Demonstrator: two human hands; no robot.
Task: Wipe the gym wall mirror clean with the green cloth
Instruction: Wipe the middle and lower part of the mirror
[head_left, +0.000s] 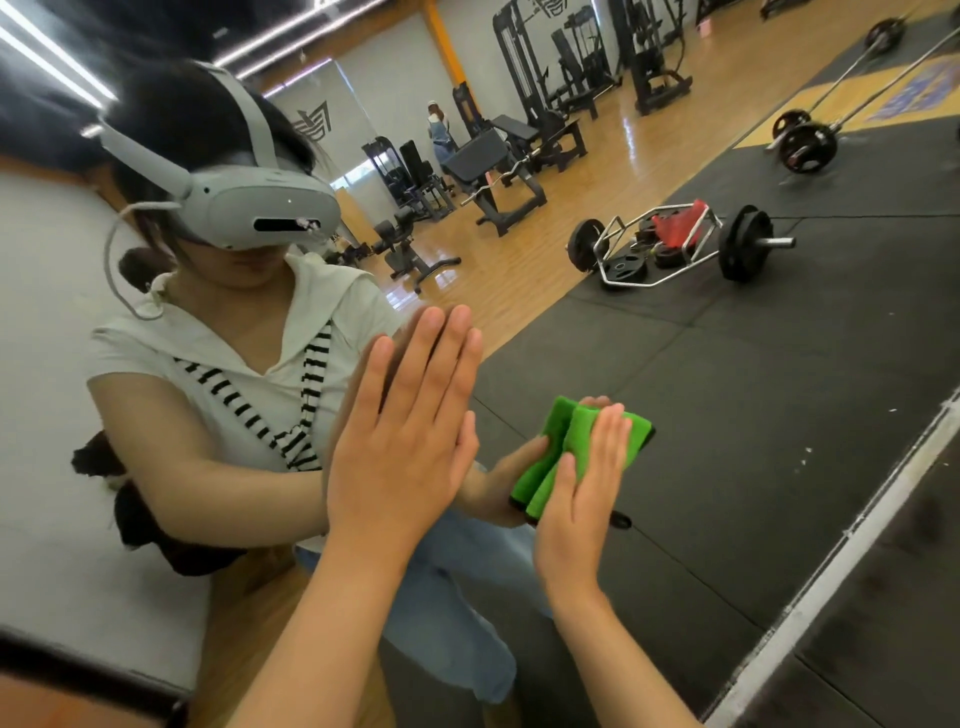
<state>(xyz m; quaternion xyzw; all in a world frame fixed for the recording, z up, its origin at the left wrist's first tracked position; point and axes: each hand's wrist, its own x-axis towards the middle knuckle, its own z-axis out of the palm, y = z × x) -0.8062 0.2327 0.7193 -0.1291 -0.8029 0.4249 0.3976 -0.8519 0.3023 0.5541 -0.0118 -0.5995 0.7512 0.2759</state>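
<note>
left hand (400, 447): flat, palm on the glass, fingers straight and together, holding nothing
right hand (579, 499): flat, fingers straight, pressing the green cloth (576, 428) onto the glass; thumb lies over the cloth, no curl round it
cloth position: folded, sandwiched between right palm and mirror (753, 441), just right of the left hand, in the mirror's lower part
surface: the mirror fills nearly the whole view; each hand meets its own reflection at the glass; small pale specks on the glass at far right, near the bottom edge
bottom edge: white strip (852, 530) runs diagonally across the lower right
floor, real: dark mat (914, 597) on the near side of the strip
reflection, near: person in a grey headset (260, 208), pale top with striped straps, jeans
reflection, mid: black matting, with a hex bar (660, 254) loaded with plates, something red inside its frame
reflection, right: barbell (805, 145) lying on the mat
reflection, far: wood floor (613, 171), benches (488, 171), black weight machines (571, 57) along the back wall
reflection, far left: a second person (440, 136) standing, too small for detail
ceiling: light strips (47, 57) top left
</note>
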